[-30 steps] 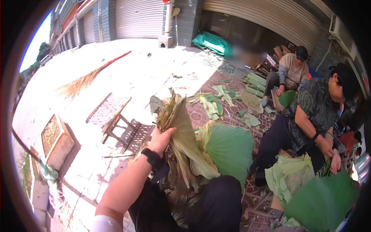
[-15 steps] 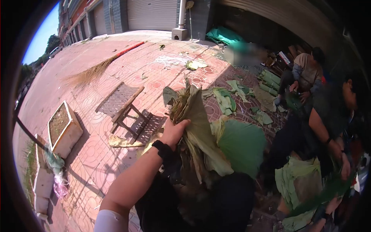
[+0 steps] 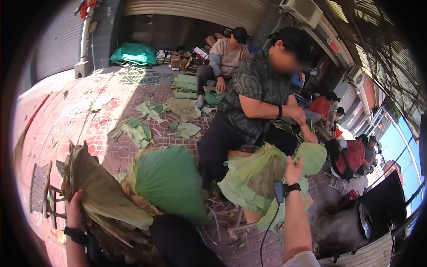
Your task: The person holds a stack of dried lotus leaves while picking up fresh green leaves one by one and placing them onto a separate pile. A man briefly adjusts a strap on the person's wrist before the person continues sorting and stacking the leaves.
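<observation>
My left hand (image 3: 75, 211) is closed round a bundle of dry, brownish lotus leaves (image 3: 100, 187), held upright at the lower left. Beside the bundle, a broad green lotus leaf (image 3: 171, 180) spreads out in front of my knees. My right hand (image 3: 292, 171) reaches forward to a pile of pale green lotus leaves (image 3: 242, 175) and pinches the edge of a rounded light green leaf (image 3: 312, 156). Part of its grip is hidden behind the hand. A small device with a cable (image 3: 279, 191) sits at my right wrist.
A co-worker in a patterned shirt (image 3: 253, 84) sits just beyond the leaf pile, hands close to mine. Another person (image 3: 227, 55) sits behind, near stacked leaf bundles (image 3: 184, 84). Loose leaves (image 3: 138, 132) lie on the paving. A steaming metal pot (image 3: 340, 227) stands at right.
My view has swung right, so the left hand and its bundle appear farther left. My right hand now shows clearly, stretched out to the pale leaf pile.
</observation>
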Motion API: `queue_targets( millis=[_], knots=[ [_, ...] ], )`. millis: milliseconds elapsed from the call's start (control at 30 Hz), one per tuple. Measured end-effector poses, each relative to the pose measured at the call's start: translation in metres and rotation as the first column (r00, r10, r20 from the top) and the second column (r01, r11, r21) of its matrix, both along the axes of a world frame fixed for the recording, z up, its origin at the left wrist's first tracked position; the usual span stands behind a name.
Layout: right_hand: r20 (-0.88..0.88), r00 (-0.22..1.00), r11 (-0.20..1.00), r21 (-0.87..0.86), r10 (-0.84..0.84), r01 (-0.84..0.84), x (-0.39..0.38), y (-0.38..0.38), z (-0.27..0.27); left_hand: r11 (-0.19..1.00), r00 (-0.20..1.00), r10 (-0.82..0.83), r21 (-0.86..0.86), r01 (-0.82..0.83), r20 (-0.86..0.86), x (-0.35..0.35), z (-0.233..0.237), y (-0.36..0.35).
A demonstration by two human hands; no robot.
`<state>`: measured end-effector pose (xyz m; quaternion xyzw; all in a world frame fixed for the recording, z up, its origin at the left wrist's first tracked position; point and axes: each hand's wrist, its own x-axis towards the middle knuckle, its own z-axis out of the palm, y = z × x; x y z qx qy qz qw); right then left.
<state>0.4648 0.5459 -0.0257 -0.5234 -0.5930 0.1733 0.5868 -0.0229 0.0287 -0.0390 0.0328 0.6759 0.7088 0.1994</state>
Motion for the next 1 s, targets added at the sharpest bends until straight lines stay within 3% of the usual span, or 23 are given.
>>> queue_targets(
  millis=[133,233,433,533,733,833,867,967,1000],
  knots=[
    [-0.009,0.998,0.996,-0.065,-0.059,0.059,-0.008,-0.002,-0.004,0.999,1.0,-0.026,0.023,0.026,-0.003,0.0,0.002,0.0],
    [0.024,0.993,0.985,-0.125,-0.117,0.119,-0.015,-0.003,-0.005,0.999,0.999,0.044,0.005,-0.044,-0.016,0.004,0.004,0.003],
    [0.115,0.987,0.978,-0.162,-0.114,0.132,-0.03,-0.001,-0.016,1.0,1.0,0.027,0.003,-0.027,-0.011,-0.001,0.001,-0.001],
    [0.238,0.969,0.943,-0.305,-0.058,0.132,-0.037,-0.003,-0.017,1.0,1.0,-0.005,0.022,0.006,-0.027,-0.006,-0.004,-0.004],
    [0.185,0.98,0.938,-0.321,-0.075,0.132,-0.049,-0.008,-0.022,0.999,0.999,0.014,0.047,-0.012,-0.041,-0.002,-0.001,-0.004],
    [0.061,0.998,0.962,-0.272,-0.011,0.027,-0.044,0.0,-0.025,0.999,0.998,0.038,0.034,-0.037,-0.041,-0.005,-0.005,-0.006],
    [0.097,0.994,0.956,-0.281,-0.057,0.082,-0.044,-0.003,-0.022,0.998,0.998,0.05,0.027,-0.049,-0.04,-0.006,-0.005,-0.006],
    [0.215,0.973,0.941,-0.306,-0.081,0.146,-0.039,-0.005,-0.024,0.978,0.992,-0.076,0.202,0.054,0.1,-0.008,-0.007,-0.007],
    [0.093,0.992,0.963,-0.263,0.081,-0.054,-0.038,-0.009,-0.025,0.994,0.998,-0.008,0.114,0.001,0.058,0.001,0.005,-0.007]
  ],
)
